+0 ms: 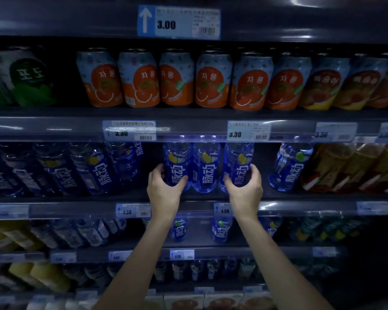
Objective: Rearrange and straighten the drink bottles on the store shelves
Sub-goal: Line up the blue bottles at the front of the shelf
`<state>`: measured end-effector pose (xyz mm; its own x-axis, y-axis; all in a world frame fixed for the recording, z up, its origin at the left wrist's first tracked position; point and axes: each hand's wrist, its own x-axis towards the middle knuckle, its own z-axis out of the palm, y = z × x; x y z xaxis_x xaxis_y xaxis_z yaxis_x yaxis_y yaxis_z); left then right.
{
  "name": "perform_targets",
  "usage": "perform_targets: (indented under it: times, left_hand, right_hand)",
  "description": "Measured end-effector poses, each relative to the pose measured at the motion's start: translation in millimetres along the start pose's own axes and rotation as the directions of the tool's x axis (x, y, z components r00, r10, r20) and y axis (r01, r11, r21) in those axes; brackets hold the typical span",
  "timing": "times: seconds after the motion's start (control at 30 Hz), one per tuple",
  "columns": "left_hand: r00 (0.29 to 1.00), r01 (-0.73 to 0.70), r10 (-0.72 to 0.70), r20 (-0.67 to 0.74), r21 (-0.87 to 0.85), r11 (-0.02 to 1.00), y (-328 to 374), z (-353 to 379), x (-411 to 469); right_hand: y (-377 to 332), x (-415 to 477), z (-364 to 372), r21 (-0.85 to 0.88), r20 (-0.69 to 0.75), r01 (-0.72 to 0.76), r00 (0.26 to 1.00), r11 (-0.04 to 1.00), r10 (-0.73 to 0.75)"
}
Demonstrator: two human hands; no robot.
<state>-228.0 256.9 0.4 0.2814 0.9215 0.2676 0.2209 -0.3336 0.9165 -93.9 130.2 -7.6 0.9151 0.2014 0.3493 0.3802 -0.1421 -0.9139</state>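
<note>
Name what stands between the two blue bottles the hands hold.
Head view: a third blue bottle stands upright between the left bottle and right bottle.

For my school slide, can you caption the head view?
Left hand and right hand grip blue bottles on shelf.

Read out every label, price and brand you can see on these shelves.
"자몽": orange cans
"포도": green can
"脉动": blue bottles
"3.00": top tag
"3.30": middle tags
"4.50": lower tags
Small print and the rest: too blurred.
</note>
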Motion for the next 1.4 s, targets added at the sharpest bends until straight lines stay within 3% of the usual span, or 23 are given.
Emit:
perform_targets:
  times: [0.57, 0.87, 1.17, 1.4]
  left_hand:
    - [1.000, -0.029, 0.029, -0.005, 0.008, 1.000, 2.3, 4.5, -23.8]
    - [0.985, -0.159, 0.162, -0.062, 0.063, 0.985, 13.6, 37.2, -71.4]
    - [0.949, -0.302, 0.264, 0.172, 0.260, 0.917, 29.0, 92.8, -109.9]
    - [0.876, -0.477, 0.369, 0.310, 0.443, 0.759, 35.0, 118.1, -126.0]
  right_hand:
    - [14.9, -14.0, -19.6, -0.003, 0.045, 0.020, 0.999, 1.000, -0.019]
    - [34.8, 13.5, -63.1, -0.062, -0.103, 0.047, 0.993, 0.997, -0.053]
    - [49.5, 51.9, -94.8, -0.080, -0.166, 0.054, 0.984, 0.995, -0.067]
    - [47.2, 76.5, -99.1, -0.069, -0.121, 0.043, 0.991, 0.997, -0.051]
